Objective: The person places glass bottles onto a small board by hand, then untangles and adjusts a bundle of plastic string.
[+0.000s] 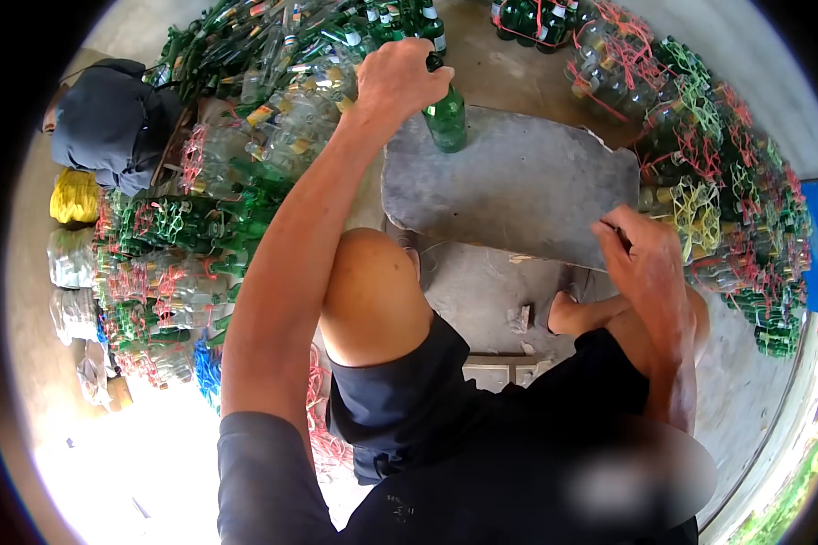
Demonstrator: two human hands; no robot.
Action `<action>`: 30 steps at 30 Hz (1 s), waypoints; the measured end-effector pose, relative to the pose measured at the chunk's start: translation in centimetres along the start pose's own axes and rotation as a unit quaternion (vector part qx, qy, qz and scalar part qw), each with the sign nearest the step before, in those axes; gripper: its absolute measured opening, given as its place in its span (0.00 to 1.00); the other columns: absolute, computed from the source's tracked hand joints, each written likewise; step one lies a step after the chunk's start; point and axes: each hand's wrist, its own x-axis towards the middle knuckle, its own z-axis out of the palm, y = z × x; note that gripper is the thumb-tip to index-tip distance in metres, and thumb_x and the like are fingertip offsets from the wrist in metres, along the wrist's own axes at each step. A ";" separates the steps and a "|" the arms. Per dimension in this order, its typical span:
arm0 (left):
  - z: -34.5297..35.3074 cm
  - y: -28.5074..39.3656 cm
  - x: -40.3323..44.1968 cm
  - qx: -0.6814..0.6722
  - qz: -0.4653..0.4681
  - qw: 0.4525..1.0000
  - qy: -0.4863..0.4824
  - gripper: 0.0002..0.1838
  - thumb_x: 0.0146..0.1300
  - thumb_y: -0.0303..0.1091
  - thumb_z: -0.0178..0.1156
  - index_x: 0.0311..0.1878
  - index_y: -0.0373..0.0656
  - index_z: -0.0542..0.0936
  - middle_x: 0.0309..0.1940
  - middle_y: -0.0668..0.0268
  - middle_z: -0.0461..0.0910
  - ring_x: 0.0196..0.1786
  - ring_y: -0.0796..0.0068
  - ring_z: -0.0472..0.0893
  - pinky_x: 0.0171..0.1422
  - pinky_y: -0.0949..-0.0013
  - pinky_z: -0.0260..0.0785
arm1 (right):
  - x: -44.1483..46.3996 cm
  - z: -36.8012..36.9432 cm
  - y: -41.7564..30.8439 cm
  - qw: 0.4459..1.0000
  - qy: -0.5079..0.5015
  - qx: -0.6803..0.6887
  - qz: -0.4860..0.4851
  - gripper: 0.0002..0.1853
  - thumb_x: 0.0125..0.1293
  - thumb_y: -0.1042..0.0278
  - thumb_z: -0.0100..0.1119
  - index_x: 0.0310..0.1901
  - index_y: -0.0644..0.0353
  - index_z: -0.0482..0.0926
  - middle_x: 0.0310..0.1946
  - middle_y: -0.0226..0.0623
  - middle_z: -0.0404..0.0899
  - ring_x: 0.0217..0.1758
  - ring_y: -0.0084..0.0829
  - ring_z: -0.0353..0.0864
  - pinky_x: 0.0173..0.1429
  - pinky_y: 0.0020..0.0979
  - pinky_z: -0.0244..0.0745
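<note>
My left hand (400,80) reaches forward and is closed round the neck of a green glass bottle (446,123). The bottle stands nearly upright at the far left corner of a worn grey board (509,177), which lies like a low tabletop in front of my knees. At the board's near right corner is my right hand (641,243), its fingers curled in. Whether anything sits between those fingers is hidden from me.
Loose green and clear bottles (273,118) are heaped at the far left. Bundles tied with coloured string (154,272) are stacked along the left, and more tied bundles (727,182) line the right. A dark bag (114,123) sits at the left; green bottles (532,23) stand at the back.
</note>
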 end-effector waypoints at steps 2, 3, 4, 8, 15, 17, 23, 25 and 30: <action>0.0 0.7 0.4 0.000 -0.007 1.000 -0.017 0.22 0.57 0.49 0.67 0.45 0.40 0.88 0.39 0.50 0.89 0.48 0.48 0.89 0.55 0.49 0.81 | -0.2 -0.1 0.2 1.000 0.001 0.007 0.005 0.07 0.66 0.73 0.68 0.32 0.62 0.78 0.25 0.48 0.79 0.28 0.53 0.80 0.32 0.46 0.71; 0.1 0.8 0.8 0.007 0.003 1.000 -0.016 0.22 0.57 0.49 0.67 0.45 0.40 0.89 0.38 0.50 0.89 0.48 0.49 0.89 0.55 0.50 0.81 | -0.2 -0.1 0.3 1.000 0.001 0.010 0.007 0.07 0.66 0.74 0.68 0.32 0.62 0.78 0.25 0.48 0.79 0.28 0.53 0.80 0.32 0.46 0.71; 0.3 0.9 1.1 0.015 0.012 1.000 -0.015 0.22 0.57 0.49 0.66 0.45 0.41 0.89 0.38 0.50 0.89 0.48 0.49 0.89 0.55 0.50 0.81 | -0.3 -0.1 0.4 1.000 0.004 0.013 0.005 0.07 0.66 0.74 0.68 0.33 0.63 0.79 0.23 0.47 0.78 0.25 0.48 0.78 0.30 0.43 0.70; 1.3 1.0 1.4 0.010 0.028 0.999 0.014 0.24 0.58 0.52 0.66 0.48 0.41 0.89 0.39 0.51 0.90 0.48 0.50 0.89 0.55 0.51 0.81 | -0.4 -0.4 0.4 1.000 0.000 0.015 0.009 0.05 0.67 0.75 0.68 0.35 0.65 0.82 0.21 0.45 0.77 0.20 0.37 0.75 0.28 0.36 0.68; 2.5 0.4 1.9 -0.028 -0.051 0.998 -0.014 0.29 0.54 0.59 0.67 0.53 0.51 0.90 0.52 0.59 0.90 0.58 0.55 0.87 0.64 0.53 0.80 | -0.5 0.2 -0.2 0.998 -0.009 0.020 0.062 0.04 0.68 0.74 0.66 0.37 0.64 0.82 0.24 0.45 0.79 0.23 0.38 0.78 0.31 0.39 0.70; 2.3 0.5 1.3 -0.037 -0.063 0.997 0.001 0.28 0.51 0.57 0.68 0.50 0.49 0.91 0.49 0.57 0.90 0.56 0.54 0.88 0.62 0.53 0.80 | -0.6 0.1 0.3 0.996 -0.042 0.031 0.075 0.04 0.70 0.72 0.66 0.38 0.64 0.82 0.23 0.42 0.76 0.23 0.30 0.74 0.31 0.36 0.69; 3.0 -1.0 0.1 -0.065 -0.096 0.993 0.006 0.37 0.49 0.68 0.69 0.52 0.46 0.89 0.52 0.56 0.88 0.59 0.55 0.86 0.64 0.54 0.78 | -0.3 0.1 -0.1 0.995 -0.073 -0.001 0.068 0.08 0.75 0.69 0.64 0.40 0.66 0.81 0.23 0.35 0.71 0.27 0.22 0.66 0.33 0.31 0.65; 2.0 -2.2 -1.4 -0.098 -0.119 0.988 -0.003 0.38 0.50 0.67 0.70 0.54 0.46 0.88 0.53 0.57 0.88 0.60 0.55 0.86 0.64 0.54 0.78 | -0.3 0.5 0.3 0.996 -0.077 -0.008 0.052 0.10 0.76 0.67 0.63 0.40 0.66 0.80 0.24 0.31 0.68 0.27 0.21 0.63 0.33 0.30 0.63; 0.0 -6.6 -9.4 -0.211 -0.142 0.959 0.123 0.30 0.52 0.54 0.73 0.53 0.44 0.89 0.45 0.56 0.89 0.48 0.54 0.89 0.57 0.56 0.80 | -0.2 0.9 0.5 0.988 -0.135 0.010 0.077 0.11 0.77 0.67 0.62 0.39 0.66 0.80 0.24 0.29 0.67 0.28 0.20 0.63 0.34 0.29 0.62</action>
